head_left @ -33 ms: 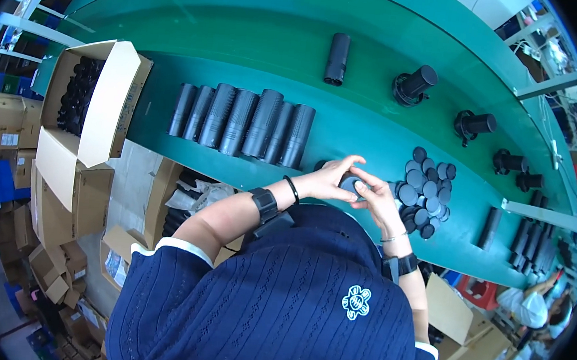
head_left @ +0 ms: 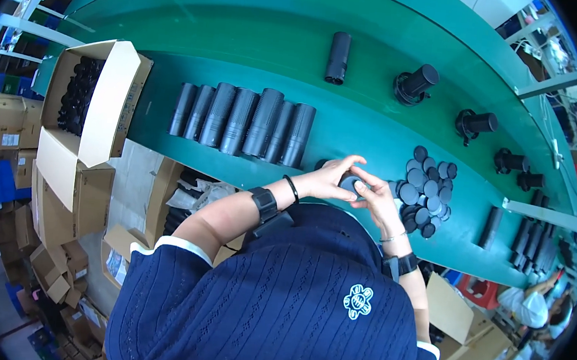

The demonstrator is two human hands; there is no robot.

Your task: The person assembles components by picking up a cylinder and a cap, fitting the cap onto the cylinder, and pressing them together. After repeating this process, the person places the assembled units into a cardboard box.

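Note:
In front of my body, my left hand (head_left: 333,177) and my right hand (head_left: 374,191) meet at the table's near edge. Between them is a round black cap (head_left: 350,183), its flat face turned up. The fingers of my left hand curl around its side, while my right thumb and fingers press on its rim. A dark piece (head_left: 321,163) shows behind my left hand; whether it joins the cap is hidden. Just right of my hands lies a loose heap of black round caps (head_left: 430,188). To the left, several black ribbed cylinders (head_left: 242,121) lie side by side.
On the green table (head_left: 361,131), a single black cylinder (head_left: 337,57) and several flanged black parts (head_left: 415,85) stand farther back. More cylinders (head_left: 533,242) are at the right. An open carton (head_left: 106,109) of black parts is at the left. Another person (head_left: 531,307) is at the far right.

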